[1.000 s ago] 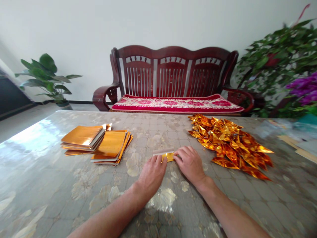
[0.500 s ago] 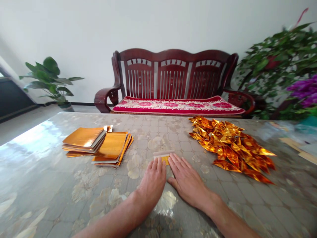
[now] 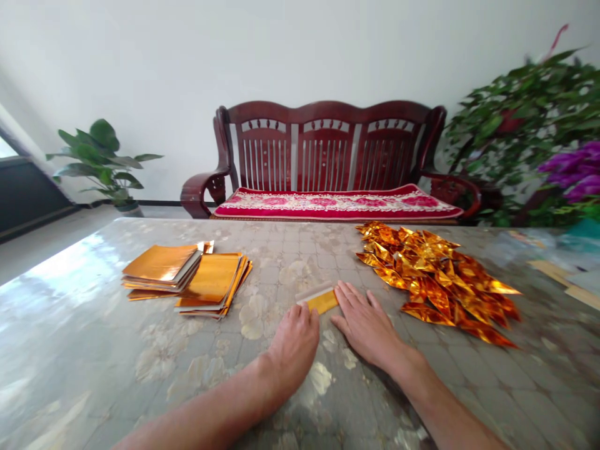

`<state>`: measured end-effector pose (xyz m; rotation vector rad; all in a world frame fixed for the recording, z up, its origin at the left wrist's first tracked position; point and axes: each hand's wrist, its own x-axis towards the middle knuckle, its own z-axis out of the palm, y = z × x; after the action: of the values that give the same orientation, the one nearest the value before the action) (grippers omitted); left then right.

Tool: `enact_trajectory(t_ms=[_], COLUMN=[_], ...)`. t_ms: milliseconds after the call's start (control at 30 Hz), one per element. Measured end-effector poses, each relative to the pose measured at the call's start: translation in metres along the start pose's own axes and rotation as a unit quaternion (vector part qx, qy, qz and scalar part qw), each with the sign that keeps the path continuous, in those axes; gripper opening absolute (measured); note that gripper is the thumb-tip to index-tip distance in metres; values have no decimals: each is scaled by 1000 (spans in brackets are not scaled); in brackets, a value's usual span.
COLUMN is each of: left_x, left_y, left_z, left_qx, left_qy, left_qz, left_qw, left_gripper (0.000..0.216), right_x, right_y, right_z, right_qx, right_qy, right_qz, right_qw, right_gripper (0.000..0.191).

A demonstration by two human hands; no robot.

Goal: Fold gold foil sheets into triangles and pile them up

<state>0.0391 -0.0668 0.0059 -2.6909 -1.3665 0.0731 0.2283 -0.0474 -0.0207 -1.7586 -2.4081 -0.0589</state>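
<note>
Pot point(image 3: 129, 210): beyond far L edge of counter point(image 3: 112, 362); holds leafy plant point(image 3: 100, 159), upright; soil n/v.
Sheet stacks point(image 3: 159, 261): two, gold foil w/ grey-white undersides, on counter L, adj., edges uneven.
L hand point(image 3: 296, 340): fingers curled on near-L end of foil strip point(image 3: 323, 301); straighter ½ s ago. Thumb hidden, can't tell if pinching.
Foil strip: flat on counter, mid, btwn both hands; gold band on person's side, pale band along far side. Now slanted, R end farther off; sat squarer ½ s ago, & more gold shows now. Looks part-folded; prob. being re-set btwn presses, so work on this pc. seems unfinished.
R hand point(image 3: 368, 325): palm down, fingers out straight & a bit apart, tips at strip's R end, not gripping; has shifted R, away from L hand, vs. ½ s ago.
Pile point(image 3: 438, 275): many pointed folded foil pcs., heaped on counter R; unchanged.
Clear plastic point(image 3: 515, 242): far R, crumpled; maybe a bag, contents unclear. Tan strips point(image 3: 557, 281) near it.
</note>
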Motion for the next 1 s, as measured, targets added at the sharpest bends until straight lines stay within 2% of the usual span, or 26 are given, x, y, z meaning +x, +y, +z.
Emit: enact_trajectory(t_ms=[100, 167, 233, 333, 433, 633, 800, 1000], left_x=[4, 6, 7, 8, 9, 11, 11, 13], left_y=[-8, -20, -36, -53, -60, -62, -65, -69], left_z=[-8, -11, -10, -1, 12, 22, 19, 23], left_qx=[-29, -85, -125, -145, -187, -234, -212, -194], left_qy=[-15, -18, -11, 53, 97, 107, 119, 133], left_qz=[49, 52, 86, 126, 107, 89, 111, 119], left_qw=[998, 995, 988, 980, 972, 962, 964, 965], left_gripper=[28, 27, 27, 28, 26, 26, 30, 25], right_x=[2, 2, 1, 2, 4, 7, 7, 11], right_y=[4, 3, -2, -12, -18, -24, -28, -28], right_z=[-5, -11, -17, -21, -17, -9, -7, -5], right_qx=[-11, -6, 4, 1, -12, -46, -79, -80], right_qy=[58, 100, 134, 149, 145, 151, 174, 179], right_qz=[8, -33, -74, -141, -193, -218, -221, -196], right_qw=[998, 994, 988, 979, 970, 963, 956, 961], right_gripper=[53, 46, 38, 20, 2, 13, 17, 16])
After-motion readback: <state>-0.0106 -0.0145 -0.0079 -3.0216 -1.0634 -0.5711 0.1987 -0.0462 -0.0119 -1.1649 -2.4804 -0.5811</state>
